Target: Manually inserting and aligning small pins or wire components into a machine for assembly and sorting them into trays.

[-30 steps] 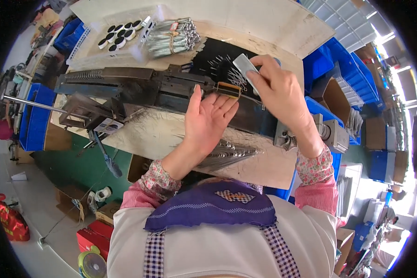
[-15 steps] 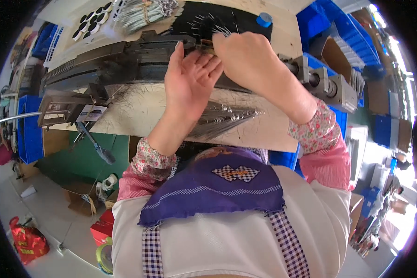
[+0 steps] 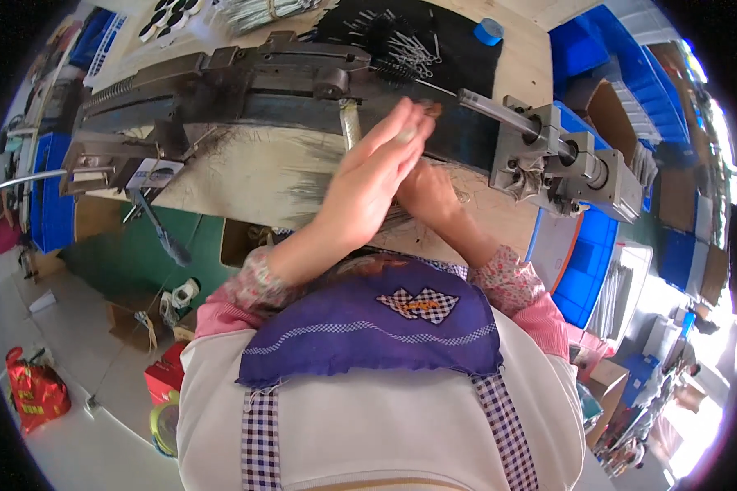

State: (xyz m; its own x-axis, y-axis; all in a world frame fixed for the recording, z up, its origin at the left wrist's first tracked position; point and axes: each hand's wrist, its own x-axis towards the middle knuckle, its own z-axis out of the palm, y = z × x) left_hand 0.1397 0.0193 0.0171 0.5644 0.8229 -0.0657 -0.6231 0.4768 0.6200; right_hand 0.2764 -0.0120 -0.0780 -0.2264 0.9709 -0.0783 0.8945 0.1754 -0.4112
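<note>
One purple apron (image 3: pixel 360 348) fronts the view I work from at a distance. Just beyond it, the left hand (image 3: pixel 374 176) is spread flat, fingers straight and together, crossing in front of the right hand (image 3: pixel 428 195) and hiding much of it; I cannot tell how the right one's fingers stand or whether they grip anything. A reddish-brown patch (image 3: pixel 431 108) by the fingertips is too blurred for me to name. Below and to the left of the pair, loose thin steel wires (image 3: pixel 309 182) spread across the wooden table (image 3: pixel 241 173). I judge them light, stiff and springy, likely to slide from a slack grip and prick at the ends; I would pinch several together at mid-length. A narrow silvery strip (image 3: pixel 350 127) shows just left of the fingers. Farther off, a dark steel machine (image 3: pixel 291 65) spans the table, with a steel rod (image 3: pixel 499 113) at right and, near the rod's tip, a thin wire carrying black bristles (image 3: pixel 393 72). That piece looks feather-light, its core bendable, its tuft soft: I would hold the bare wire only. Behind, small looped wire pieces (image 3: pixel 422 56) lie on a black mat (image 3: pixel 473 74), a round blue cap (image 3: pixel 489 31) at its right edge.
</note>
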